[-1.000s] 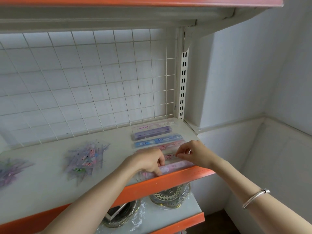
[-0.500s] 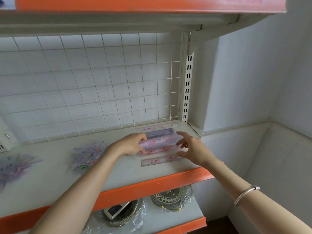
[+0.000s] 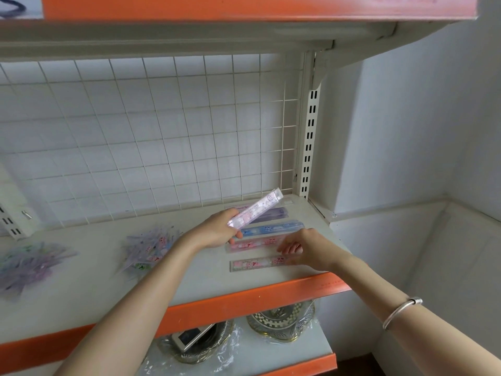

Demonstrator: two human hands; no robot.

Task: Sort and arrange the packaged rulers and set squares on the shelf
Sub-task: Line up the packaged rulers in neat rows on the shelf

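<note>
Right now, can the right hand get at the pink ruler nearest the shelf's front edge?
Probably yes. The right hand is open at the right end of that pink ruler; nothing lies on it, and the left hand holds a ruler pack up, further back.

No legible text on any packaging.

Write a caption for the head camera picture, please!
Left hand holds a pink packaged ruler tilted above the shelf; right hand rests on the rulers laid in a row.
</note>
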